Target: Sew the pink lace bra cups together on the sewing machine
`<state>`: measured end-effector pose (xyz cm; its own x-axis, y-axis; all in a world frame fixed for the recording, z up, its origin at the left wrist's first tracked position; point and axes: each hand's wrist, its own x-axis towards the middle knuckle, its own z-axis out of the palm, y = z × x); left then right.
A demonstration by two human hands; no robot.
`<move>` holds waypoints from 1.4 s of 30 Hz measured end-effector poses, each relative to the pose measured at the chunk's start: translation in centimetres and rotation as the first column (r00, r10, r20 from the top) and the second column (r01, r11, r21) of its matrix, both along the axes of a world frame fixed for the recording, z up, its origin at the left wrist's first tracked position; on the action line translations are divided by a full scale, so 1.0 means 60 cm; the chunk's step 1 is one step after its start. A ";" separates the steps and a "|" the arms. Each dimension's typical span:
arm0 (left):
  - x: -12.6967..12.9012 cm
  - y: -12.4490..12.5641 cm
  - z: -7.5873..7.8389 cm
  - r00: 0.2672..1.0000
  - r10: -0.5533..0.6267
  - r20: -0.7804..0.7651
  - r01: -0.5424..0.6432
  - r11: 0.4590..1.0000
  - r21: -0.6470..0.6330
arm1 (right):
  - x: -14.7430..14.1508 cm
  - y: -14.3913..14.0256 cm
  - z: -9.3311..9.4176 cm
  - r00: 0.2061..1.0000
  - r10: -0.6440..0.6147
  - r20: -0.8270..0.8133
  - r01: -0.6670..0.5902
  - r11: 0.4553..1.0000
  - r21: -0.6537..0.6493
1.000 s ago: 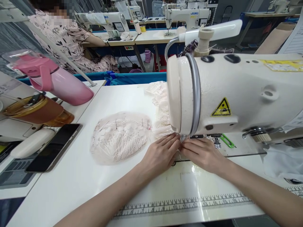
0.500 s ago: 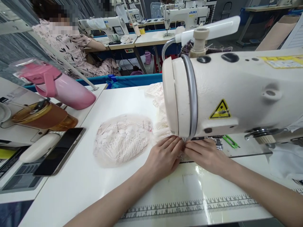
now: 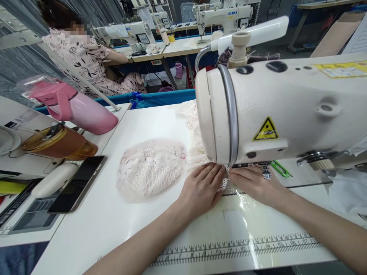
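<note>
at the far left a pink bottle (image 3: 88, 116) stands tilted in view, with a dark phone (image 3: 77, 187) lying nearer the person. right of these, on the white table (image 3: 94, 229), a rounded lace piece (image 3: 151, 172) lies flat, its longer way running roughly side to side, apart from both hands. next comes the pale lace strip (image 3: 196, 139), gathered and stretching away from the person, beyond the left fingertips and partly behind the machine head (image 3: 218, 118). the left hand (image 3: 202, 189) lies palm down with its fingers pressed together, tips at the cloth's near end, and is the closer hand to that long run. a bit of lace edge shows between the hands, though its join to the strip is hidden. the right hand (image 3: 256, 183) comes in from the other side, fingers together and tips under the head; whether either hand pinches the cloth, i cannot tell. green snips (image 3: 281, 169) lie just beyond it.
</note>
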<state>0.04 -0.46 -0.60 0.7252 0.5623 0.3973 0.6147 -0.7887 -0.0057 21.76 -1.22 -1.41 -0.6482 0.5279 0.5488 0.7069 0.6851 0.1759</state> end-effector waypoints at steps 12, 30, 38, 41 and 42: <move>-0.002 0.002 -0.006 0.999 -0.014 -0.031 0.014 1.000 -0.003 | 0.006 0.001 0.020 0.995 -0.095 -0.007 0.095 0.995 -0.035; -0.023 0.014 0.007 0.979 -0.201 -0.014 0.201 0.979 -0.019 | 0.006 0.001 -0.001 1.000 -0.021 0.016 0.022 0.997 -0.076; -0.036 0.031 0.018 0.969 -0.239 -0.062 0.238 0.971 -0.015 | -0.023 -0.004 0.002 0.999 0.033 0.008 -0.033 0.999 -0.012; -0.034 0.030 0.015 0.975 -0.210 -0.072 0.211 0.977 0.001 | -0.026 -0.004 0.000 0.998 0.067 -0.015 -0.067 0.998 -0.022; -0.033 0.029 0.015 0.979 -0.191 -0.076 0.192 0.981 0.003 | -0.025 -0.003 -0.001 0.997 0.073 -0.026 -0.073 0.997 -0.031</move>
